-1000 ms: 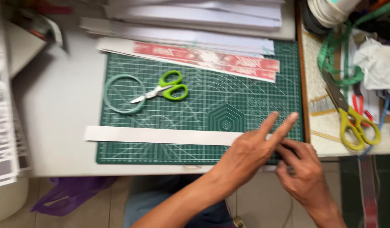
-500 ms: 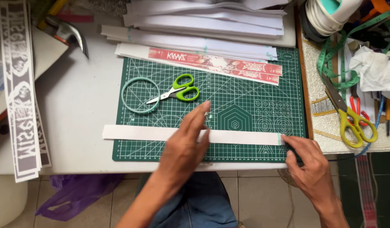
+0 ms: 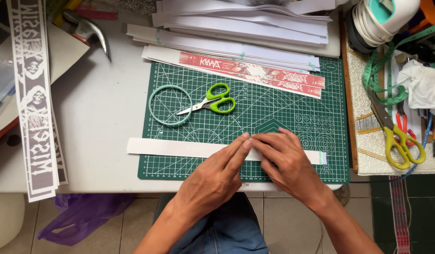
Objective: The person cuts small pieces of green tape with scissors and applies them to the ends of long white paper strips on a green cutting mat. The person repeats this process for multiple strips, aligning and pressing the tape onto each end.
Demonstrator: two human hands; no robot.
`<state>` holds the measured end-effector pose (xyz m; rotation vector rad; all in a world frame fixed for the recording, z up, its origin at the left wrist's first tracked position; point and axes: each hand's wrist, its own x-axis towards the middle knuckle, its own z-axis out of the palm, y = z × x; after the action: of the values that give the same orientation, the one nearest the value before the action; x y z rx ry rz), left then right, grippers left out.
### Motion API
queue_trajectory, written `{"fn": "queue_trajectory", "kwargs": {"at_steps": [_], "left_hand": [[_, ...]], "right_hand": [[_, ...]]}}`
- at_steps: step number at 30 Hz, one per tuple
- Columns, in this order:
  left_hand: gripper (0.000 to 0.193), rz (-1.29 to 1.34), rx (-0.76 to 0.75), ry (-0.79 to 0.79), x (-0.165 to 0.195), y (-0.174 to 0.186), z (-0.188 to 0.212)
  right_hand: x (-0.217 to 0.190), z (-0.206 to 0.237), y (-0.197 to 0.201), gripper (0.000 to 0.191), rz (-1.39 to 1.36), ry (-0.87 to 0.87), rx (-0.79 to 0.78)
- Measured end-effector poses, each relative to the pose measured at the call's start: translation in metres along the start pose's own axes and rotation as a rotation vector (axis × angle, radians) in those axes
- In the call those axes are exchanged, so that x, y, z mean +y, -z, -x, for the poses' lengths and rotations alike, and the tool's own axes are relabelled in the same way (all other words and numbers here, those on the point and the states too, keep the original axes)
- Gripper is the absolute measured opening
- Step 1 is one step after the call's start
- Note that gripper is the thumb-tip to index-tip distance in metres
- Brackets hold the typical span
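Both hands (image 3: 255,160) now meet (fingertips touching) — on strip (image 3: 180,148).

White strip (image 3: 180,148) under both hands: matt paper, smooth, flat. Left hand (image 3: 217,176) and right hand (image 3: 285,160) are bare skin, pressing on it. Cutting mat (image 3: 274,108) beneath: green, matt rubbery plastic, printed grid. Bench (image 3: 100,108) left of the hands: pale grey, smooth, slight sheen. Small scissors (image 3: 210,103) beyond the hands: glossy green plastic handles, bright metal blades. Ring (image 3: 170,105) beside them: pale green, smooth plastic look. Printed strips (image 3: 255,75) further off: red, slightly glossy paper. Paper stack (image 3: 245,23) past those: plain white, matt. Large scissors (image 3: 396,136) right of the right hand: yellow-green plastic handles, dull metal blades. Hammer head (image 3: 88,30) far left: shiny metal.
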<state>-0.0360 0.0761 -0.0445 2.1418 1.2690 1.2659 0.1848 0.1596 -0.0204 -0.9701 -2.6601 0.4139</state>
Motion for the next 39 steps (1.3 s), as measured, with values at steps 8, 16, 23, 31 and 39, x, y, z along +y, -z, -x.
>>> {"fn": "queue_trajectory", "kwargs": {"at_steps": [8,16,23,31,39], "left_hand": [[0.088,0.02,-0.081,0.146,0.001,-0.006,0.0],[0.09,0.066,-0.021,0.151,0.001,-0.006,-0.002],[0.09,0.065,-0.052,0.172,0.001,-0.007,-0.002],[0.09,0.059,-0.03,0.157,0.0,-0.007,-0.002],[0.09,0.076,-0.065,0.192,-0.001,-0.009,-0.002]], "right_hand": [[-0.004,-0.013,-0.003,0.038,0.088,0.03,-0.005],[-0.002,-0.016,-0.002,0.029,-0.027,0.003,-0.005],[-0.001,-0.013,0.0,0.026,-0.133,-0.043,-0.015],[0.004,-0.009,-0.005,0.03,-0.176,-0.093,-0.017],[0.004,-0.006,-0.008,0.032,-0.178,-0.107,-0.03]]}}
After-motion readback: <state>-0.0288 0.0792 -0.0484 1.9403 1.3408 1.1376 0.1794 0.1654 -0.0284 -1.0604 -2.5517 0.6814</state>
